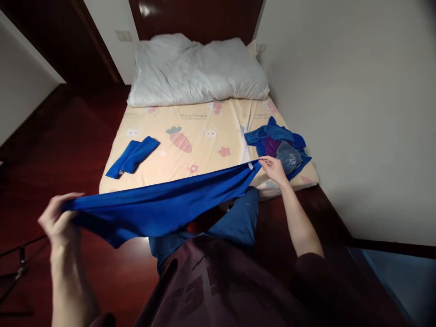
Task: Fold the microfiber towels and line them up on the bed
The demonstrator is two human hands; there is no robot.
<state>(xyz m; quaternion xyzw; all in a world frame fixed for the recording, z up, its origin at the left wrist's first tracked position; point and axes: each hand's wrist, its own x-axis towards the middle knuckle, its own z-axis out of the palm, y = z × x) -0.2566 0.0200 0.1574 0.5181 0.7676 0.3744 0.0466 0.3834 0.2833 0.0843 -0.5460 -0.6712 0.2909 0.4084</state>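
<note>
A dark maroon printed shirt [207,281] lies nearest the camera. Beyond it, a long, bright-blue fabric cloth [146,206] hangs stretched across the near edge of the bed with a cream patterned sheet [207,156]. The left hand [61,220] has its fingers closed on one end; the right hand [273,169] pinches the other. It looks light, soft and floppy, best held by its top corners. The left fingertips are blurred; folds hide the cloth's far side.

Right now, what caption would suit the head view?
Left hand and right hand stretch a blue cloth before a patterned bed.
</note>
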